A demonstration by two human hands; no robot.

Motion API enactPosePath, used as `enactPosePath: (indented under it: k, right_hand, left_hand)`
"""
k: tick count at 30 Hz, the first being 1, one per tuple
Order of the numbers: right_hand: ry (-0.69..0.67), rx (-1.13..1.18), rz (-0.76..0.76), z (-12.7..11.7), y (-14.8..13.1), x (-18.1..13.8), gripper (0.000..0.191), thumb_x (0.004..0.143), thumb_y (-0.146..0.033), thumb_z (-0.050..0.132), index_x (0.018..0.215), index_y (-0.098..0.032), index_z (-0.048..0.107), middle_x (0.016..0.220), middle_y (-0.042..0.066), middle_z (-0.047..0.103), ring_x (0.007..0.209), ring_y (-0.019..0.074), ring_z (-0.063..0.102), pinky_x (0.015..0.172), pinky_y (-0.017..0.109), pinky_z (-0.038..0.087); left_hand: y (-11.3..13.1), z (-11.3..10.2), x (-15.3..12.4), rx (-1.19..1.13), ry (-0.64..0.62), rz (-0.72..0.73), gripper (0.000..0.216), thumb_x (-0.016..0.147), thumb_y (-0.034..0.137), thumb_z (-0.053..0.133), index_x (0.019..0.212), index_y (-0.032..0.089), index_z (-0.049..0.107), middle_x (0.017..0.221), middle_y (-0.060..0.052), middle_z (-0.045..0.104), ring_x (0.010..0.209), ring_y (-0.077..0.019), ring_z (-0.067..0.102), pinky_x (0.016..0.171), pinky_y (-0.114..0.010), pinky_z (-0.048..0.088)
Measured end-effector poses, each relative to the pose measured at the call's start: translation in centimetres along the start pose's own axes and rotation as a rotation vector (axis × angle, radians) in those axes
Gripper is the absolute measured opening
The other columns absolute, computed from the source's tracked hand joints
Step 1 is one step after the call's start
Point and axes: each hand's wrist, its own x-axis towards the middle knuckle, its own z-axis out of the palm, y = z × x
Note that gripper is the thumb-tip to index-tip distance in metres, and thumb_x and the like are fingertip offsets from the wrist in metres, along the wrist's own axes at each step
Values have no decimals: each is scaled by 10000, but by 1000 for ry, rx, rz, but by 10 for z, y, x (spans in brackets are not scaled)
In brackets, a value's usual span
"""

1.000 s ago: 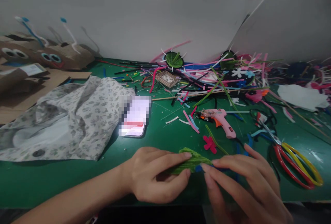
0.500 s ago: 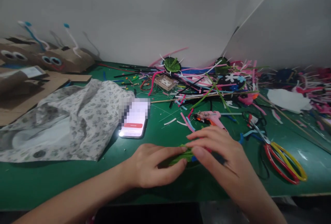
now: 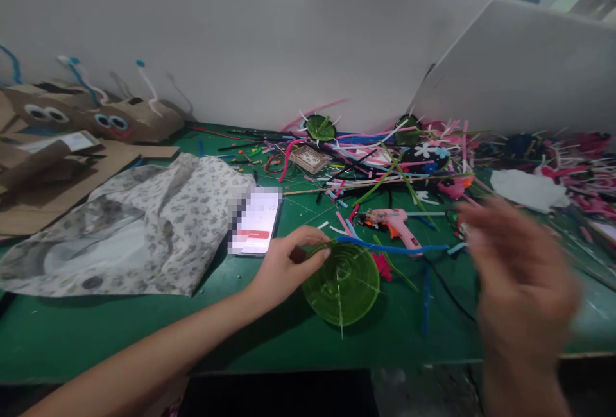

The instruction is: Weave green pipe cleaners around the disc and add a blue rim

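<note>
My left hand (image 3: 296,263) pinches the upper left rim of a round green disc (image 3: 339,285) that looks coiled from pipe cleaners. White threads cross the disc's face and one hangs below it. From its top edge a blue pipe cleaner (image 3: 394,247) stretches out to the right. Beside the disc is a small pinkish-red piece (image 3: 382,267), with a thin green strip (image 3: 402,272) near it. My right hand (image 3: 522,282) is raised at the right, apart from the disc and smeared by motion. Whatever its fingers may hold is hidden, and the scissors do not show.
A pink glue gun (image 3: 399,224) lies behind the disc, its black cord trailing right. A lit phone (image 3: 255,218) and a patterned cloth (image 3: 192,212) lie left. Pipe cleaners (image 3: 366,154) are heaped at the back, beside a small tray (image 3: 308,159). Cardboard figures (image 3: 144,119) stand back left.
My right hand has let go of the green piece and moved right. The disc now shows its round face, with the blue pipe cleaner stretched out from it. My left hand keeps hold.
</note>
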Motion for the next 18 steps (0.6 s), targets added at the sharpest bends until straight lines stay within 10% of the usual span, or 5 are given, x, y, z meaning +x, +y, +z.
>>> enactPosePath:
  k: [5, 18]
  right_hand:
    - [-459, -51, -115, 30, 15, -30, 236, 863, -307, 575, 1076, -264, 668, 1063, 27, 700, 1015, 207, 641, 882, 351, 511]
    - [-476, -97, -272, 40, -3, -18, 225, 850, -225, 562, 1058, -231, 647, 1057, 52, 650, 1035, 212, 574, 909, 378, 460]
  left_hand:
    - [-4, 0, 4, -209, -73, -251, 194, 813, 310, 663, 957, 207, 583, 746, 25, 619, 564, -84, 517, 469, -185, 329]
    - [-1, 2, 0, -86, -135, -111, 120, 823, 252, 639, 932, 206, 627, 863, -4, 653, 737, -132, 595, 549, -208, 395]
